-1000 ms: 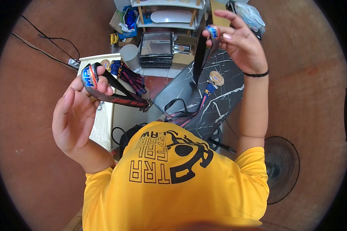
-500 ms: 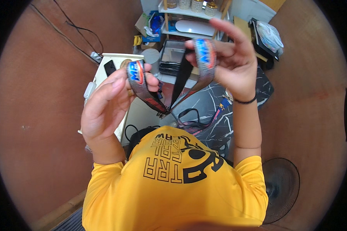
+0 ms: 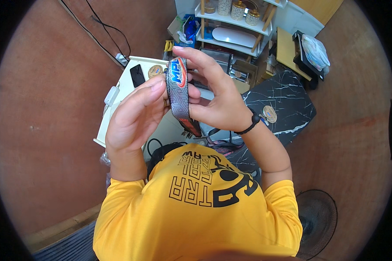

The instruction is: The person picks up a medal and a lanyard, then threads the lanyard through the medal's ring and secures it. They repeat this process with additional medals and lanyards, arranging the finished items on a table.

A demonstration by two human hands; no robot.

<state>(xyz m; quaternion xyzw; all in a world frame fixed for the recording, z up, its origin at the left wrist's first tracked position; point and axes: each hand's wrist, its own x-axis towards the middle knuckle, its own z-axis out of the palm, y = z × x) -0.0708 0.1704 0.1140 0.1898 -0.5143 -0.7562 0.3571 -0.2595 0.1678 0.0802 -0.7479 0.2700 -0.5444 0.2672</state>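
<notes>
A grey patterned lanyard [image 3: 177,93] with a blue and orange print near its top is held up in front of my chest. My left hand [image 3: 137,106] grips it from the left, thumb near the band and fingertips partly hidden behind it. From the right, my right hand [image 3: 215,89] closes on the same lanyard, its index finger raised above the top edge and its thumb against the band's side. The lanyard's lower part narrows to a dark end by my shirt. A second lanyard [image 3: 224,148] lies on the black marble-patterned table [image 3: 287,95], beside a round medal-like disc [image 3: 270,114].
On the cream cabinet [image 3: 117,117] at left lie a black phone [image 3: 137,75], another round disc [image 3: 155,71] and a white device [image 3: 112,95]. A white shelf [image 3: 231,43] with jars stands ahead. A fan [image 3: 318,222] is at lower right. Brown walls flank both sides.
My right hand has moved left and down to meet my left hand. The lanyard's two sides, spread apart before, are now together. The view has shifted slightly.
</notes>
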